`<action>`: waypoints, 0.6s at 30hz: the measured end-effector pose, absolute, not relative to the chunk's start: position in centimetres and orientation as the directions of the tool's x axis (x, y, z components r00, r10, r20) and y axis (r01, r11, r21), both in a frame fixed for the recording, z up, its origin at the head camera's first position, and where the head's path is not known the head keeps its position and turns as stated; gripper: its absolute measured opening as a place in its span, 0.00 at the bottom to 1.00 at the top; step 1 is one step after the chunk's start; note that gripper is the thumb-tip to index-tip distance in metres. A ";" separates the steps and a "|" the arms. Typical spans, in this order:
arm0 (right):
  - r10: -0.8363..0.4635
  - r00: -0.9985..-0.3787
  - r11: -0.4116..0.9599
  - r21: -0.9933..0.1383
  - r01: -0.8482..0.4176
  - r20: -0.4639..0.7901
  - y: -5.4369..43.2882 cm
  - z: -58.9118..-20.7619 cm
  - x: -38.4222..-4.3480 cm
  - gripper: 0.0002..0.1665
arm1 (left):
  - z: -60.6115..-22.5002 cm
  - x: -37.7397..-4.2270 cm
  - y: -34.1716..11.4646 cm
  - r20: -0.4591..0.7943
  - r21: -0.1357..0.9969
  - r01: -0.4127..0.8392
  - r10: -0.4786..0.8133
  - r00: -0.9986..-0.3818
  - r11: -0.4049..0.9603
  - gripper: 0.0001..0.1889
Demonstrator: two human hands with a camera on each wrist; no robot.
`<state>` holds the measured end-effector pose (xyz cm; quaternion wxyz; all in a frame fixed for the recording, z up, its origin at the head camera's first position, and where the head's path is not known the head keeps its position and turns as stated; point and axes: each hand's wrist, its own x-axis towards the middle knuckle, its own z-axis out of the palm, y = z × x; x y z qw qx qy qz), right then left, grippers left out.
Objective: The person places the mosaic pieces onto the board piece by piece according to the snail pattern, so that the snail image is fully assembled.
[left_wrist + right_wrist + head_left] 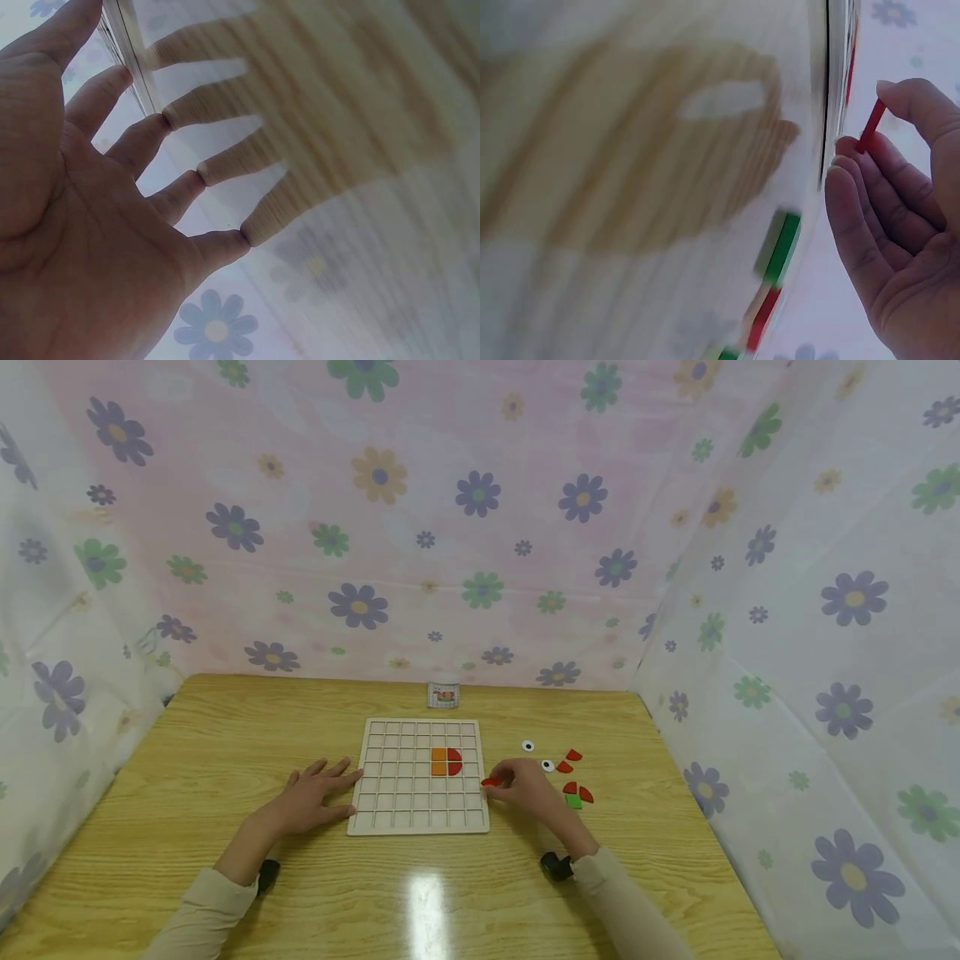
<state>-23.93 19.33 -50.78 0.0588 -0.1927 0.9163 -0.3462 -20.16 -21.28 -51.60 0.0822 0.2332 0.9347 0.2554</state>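
A pale wooden grid board [390, 820] lies flat on the table. On its squares sit two orange square tiles [438, 755] and, to their right, two red quarter-round tiles [454, 768] forming a half circle. My right hand [525, 787] pinches a red tile [871, 126] between thumb and fingertips, just by the board's right edge; the right wrist view shows this tile edge-on. Spread out and straight, the fingers of my left hand [307, 800] rest at the board's left edge, holding nothing.
Right of the right hand lie several loose red tiles [586, 795], a green square tile [573, 802] and two white eye discs [528, 746]. Behind the board is a small picture card [443, 696]. Flowered curtains [420, 560] enclose the wooden table [247, 718].
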 end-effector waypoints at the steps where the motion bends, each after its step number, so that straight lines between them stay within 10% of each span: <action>1: -0.401 -0.916 0.695 -0.646 -0.316 0.017 18.9 -50.7 -24.0 0.09 | -51.6 -20.2 -21.3 -0.033 0.515 0.395 0.478 -0.878 0.761 0.35; 18: -0.539 -0.841 0.675 -0.572 -0.467 0.051 11.8 -49.9 -28.6 0.09 | -51.3 -20.0 -21.2 -0.037 0.531 0.386 0.476 -0.879 0.754 0.35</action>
